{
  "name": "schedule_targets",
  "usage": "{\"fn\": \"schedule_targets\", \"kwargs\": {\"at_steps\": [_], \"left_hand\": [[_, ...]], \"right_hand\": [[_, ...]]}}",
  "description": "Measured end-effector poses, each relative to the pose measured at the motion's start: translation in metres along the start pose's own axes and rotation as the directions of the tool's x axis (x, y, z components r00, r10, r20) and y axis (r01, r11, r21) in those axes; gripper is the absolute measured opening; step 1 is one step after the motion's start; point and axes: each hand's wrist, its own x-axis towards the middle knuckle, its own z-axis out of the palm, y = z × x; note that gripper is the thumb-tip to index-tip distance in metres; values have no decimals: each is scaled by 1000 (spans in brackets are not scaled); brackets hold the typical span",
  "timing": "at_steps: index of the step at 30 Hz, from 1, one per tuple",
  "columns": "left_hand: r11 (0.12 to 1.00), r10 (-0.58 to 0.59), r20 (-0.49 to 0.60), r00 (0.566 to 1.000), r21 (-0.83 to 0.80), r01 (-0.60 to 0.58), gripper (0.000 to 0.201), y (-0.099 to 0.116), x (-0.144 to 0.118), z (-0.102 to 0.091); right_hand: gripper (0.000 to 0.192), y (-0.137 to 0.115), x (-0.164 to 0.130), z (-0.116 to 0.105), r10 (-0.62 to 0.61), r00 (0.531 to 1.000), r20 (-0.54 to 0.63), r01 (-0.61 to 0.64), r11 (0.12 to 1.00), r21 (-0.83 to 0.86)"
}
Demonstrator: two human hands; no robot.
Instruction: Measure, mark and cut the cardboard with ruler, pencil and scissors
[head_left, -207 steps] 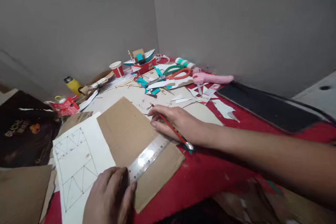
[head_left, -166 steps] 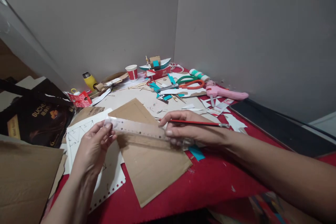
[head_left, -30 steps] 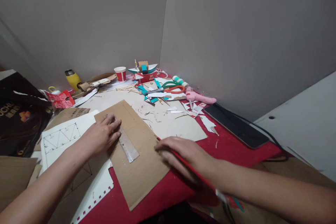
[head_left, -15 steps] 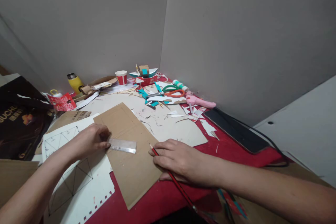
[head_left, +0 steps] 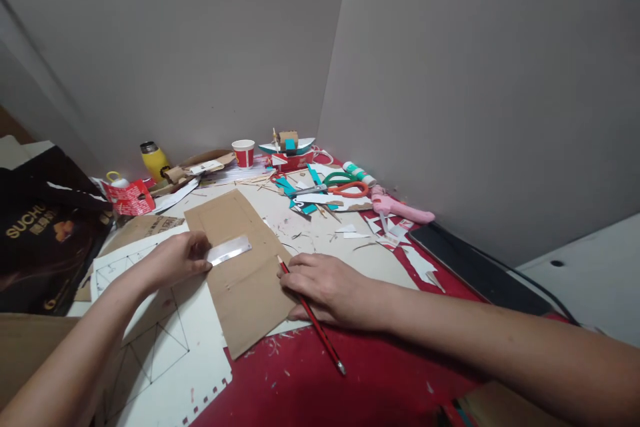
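My left hand pinches the left end of a short clear ruler, which lies slanted over a brown cardboard piece. Between the fingers of my right hand is a red and black pencil, its sharpened tip near the cardboard's right edge. That hand rests partly on the cardboard. Faint pencil lines show on the cardboard's upper part. Under my left forearm, a white notebook sheet with a drawn pattern of triangles lies beside the cardboard.
Scissors with green and orange handles, a pink glue gun and paper scraps lie at the back right. A dark phone lies by the right wall. A paper cup and yellow bottle stand behind. A black bag is at left.
The ruler has turned, its right end swinging away from me, and the cardboard has shifted slightly. Both hands keep their holds. The camera view has moved a little left.
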Motion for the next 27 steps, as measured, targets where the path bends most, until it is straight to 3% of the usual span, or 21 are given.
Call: {"fn": "schedule_targets", "kwargs": {"at_steps": [3, 6, 8, 10, 12, 14, 16, 18, 20, 23, 25, 27], "left_hand": [[996, -1, 32, 999, -94, 4, 21, -2, 3, -3], [976, 29, 58, 998, -217, -16, 25, 6, 2, -4], [939, 39, 75, 996, -343, -11, 32, 19, -1, -2], [839, 19, 119, 993, -541, 49, 37, 34, -3, 4], [771, 10, 158, 987, -630, 93, 40, 49, -4, 12], [760, -17, 150, 989, -641, 110, 43, 61, -1, 20], [785, -25, 121, 992, -613, 94, 46, 66, 2, 23], [832, -48, 47, 998, -550, 66, 51, 64, 5, 22], [910, -139, -115, 984, -407, 81, 61, 53, 6, 18], [956, -286, -349, 892, -42, 290, 71, 30, 8, 11], [927, -309, -361, 880, 94, 363, 71, 15, 11, 12], [961, -204, -312, 928, 119, 251, 66, 4, 17, 19]], "right_hand": [[36, 5, 6, -6, 26, 1000, -9, -25, 992, 123], [27, 14, 14, -20, 151, 983, -101, -115, 949, 294], [18, 21, 22, -31, 283, 937, -206, -188, 904, 384], [15, 27, 32, -37, 391, 875, -284, -223, 848, 481], [16, 31, 41, -37, 497, 831, -251, -262, 746, 612], [25, 35, 49, -31, 582, 810, -70, -303, 517, 801], [34, 40, 54, -24, 605, 783, 146, -335, 212, 918], [36, 47, 56, -21, 628, 741, 239, -322, 20, 947], [32, 55, 56, -25, 704, 688, 173, -255, 12, 967], [23, 69, 51, -39, 825, 564, 43, -197, 83, 977], [19, 74, 44, -48, 873, 489, 3, -181, 98, 979], [19, 73, 35, -53, 903, 430, -19, -167, 100, 981]]}}
